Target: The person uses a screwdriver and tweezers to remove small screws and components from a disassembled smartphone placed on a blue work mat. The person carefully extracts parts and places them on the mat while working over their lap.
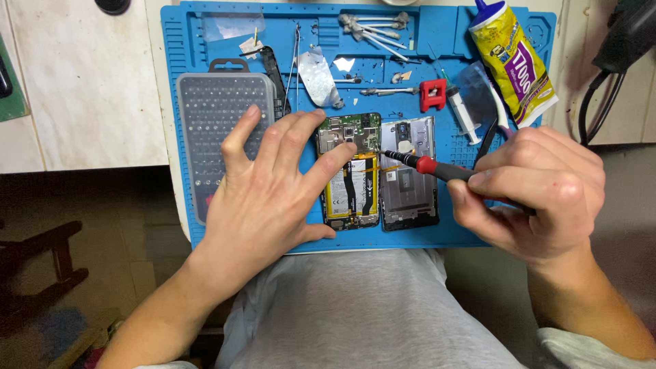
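An opened phone (352, 181) lies on a blue repair mat (178, 41), showing its green circuit board, battery and yellow flex cables. Its grey back cover (410, 184) lies just to the right. My left hand (270, 184) rests spread flat, fingertips pressing the phone's upper left part. My right hand (533, 191) grips a black and red screwdriver (427, 164), whose tip points left at the phone's upper right corner.
A grey case of screwdriver bits (212, 116) sits left of the phone, partly under my left hand. A yellow glue tube (512, 61), a syringe (461, 109), tweezers, swabs (376, 31) and small parts lie along the mat's far side. A black cable (594, 96) hangs at right.
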